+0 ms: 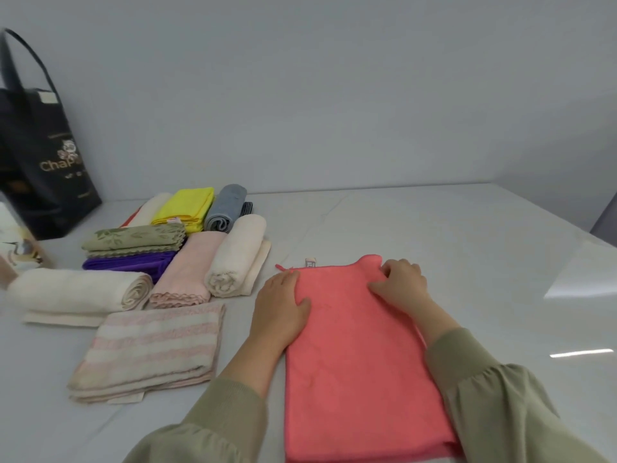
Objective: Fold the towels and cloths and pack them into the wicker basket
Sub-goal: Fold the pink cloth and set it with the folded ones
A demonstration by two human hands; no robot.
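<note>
A coral-pink cloth [354, 355] lies folded lengthwise on the white table, running from the near edge towards the middle. My left hand [280, 309] lies flat on its far left edge, fingers straight. My right hand [400, 282] rests on the far right corner with fingers curled onto the fabric, which bunches up there. A small white label [310, 262] sticks out at the far edge. No wicker basket is in view.
Left of the cloth lie folded and rolled towels: a pink-striped one [150, 349], two cream rolls [80, 292] [237, 262], a pale pink one [190, 265], purple, green, yellow and grey ones. A black tote bag [40, 155] stands at the far left against the wall.
</note>
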